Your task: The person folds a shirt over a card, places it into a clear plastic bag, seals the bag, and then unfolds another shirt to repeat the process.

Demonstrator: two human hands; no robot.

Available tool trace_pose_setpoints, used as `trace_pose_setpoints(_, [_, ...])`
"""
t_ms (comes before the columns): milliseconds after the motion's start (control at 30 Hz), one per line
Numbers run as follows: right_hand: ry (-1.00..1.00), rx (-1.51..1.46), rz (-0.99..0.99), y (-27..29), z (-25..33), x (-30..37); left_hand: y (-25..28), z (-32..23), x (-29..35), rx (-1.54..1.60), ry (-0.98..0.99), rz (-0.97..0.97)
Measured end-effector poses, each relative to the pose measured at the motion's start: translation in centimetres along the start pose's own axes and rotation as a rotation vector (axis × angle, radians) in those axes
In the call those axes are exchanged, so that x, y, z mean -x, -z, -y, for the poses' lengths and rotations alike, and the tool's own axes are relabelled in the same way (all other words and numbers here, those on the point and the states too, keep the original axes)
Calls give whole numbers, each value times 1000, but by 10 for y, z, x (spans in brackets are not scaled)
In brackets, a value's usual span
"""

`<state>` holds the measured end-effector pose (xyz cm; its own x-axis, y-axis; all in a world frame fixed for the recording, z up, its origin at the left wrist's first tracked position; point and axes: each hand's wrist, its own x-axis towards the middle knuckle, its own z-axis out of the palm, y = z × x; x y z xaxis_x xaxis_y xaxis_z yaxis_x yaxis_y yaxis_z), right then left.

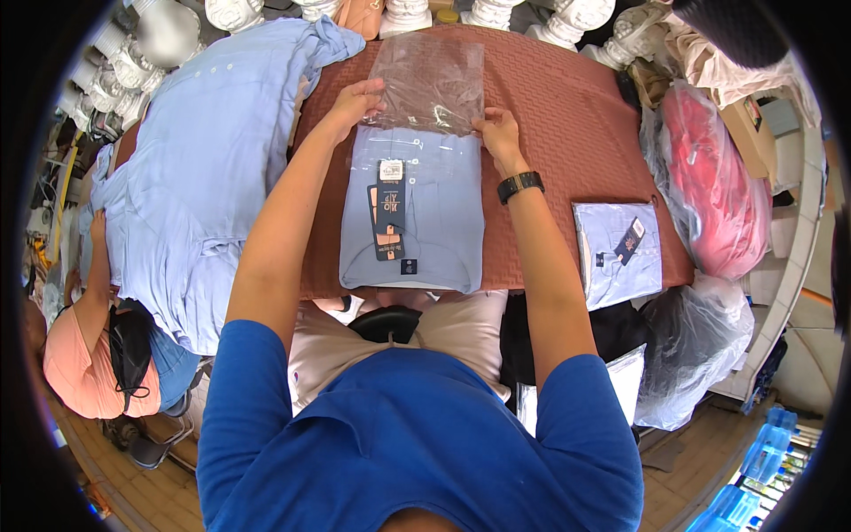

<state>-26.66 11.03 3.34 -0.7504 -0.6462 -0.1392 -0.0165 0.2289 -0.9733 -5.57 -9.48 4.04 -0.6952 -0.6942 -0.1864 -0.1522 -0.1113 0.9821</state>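
A light-blue folded shirt [443, 230] lies on the brown-covered table [550, 230] in front of me, its buttons up. Dark and salmon paper tags [388, 217] rest on it, and a small dark label sits near its close edge. A clear plastic bag [425, 80] stretches beyond the shirt's far end and overlaps its top; how far it reaches around the shirt is hard to make out. My left hand [356, 105] pinches the bag's left edge. My right hand [499, 137], with a dark watch on the wrist, pinches its right edge near the shirt's far corner.
A bagged light-blue shirt [631, 270] lies at the table's right. Loose light-blue garments [204, 151] spread over the left side, where another person [84, 355] works. Red goods in clear plastic [714, 195] stand at right, white balusters [572, 18] along the far edge.
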Motion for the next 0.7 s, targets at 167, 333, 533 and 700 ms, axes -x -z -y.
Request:
trace_pose_setpoints(167, [83, -274, -40, -5, 10, -24, -1, -15, -18, 14, -178, 19])
trace_pose_setpoints(333, [254, -395, -106, 24, 30, -57, -15, -37, -29, 117, -156, 71])
trace_pose_setpoints(533, [104, -301, -120, 68, 34, -46, -25, -4, 7, -743, -440, -171])
trace_pose_setpoints(700, [56, -371, -125, 88, 15, -32, -82, -2, 73, -531, -573, -109])
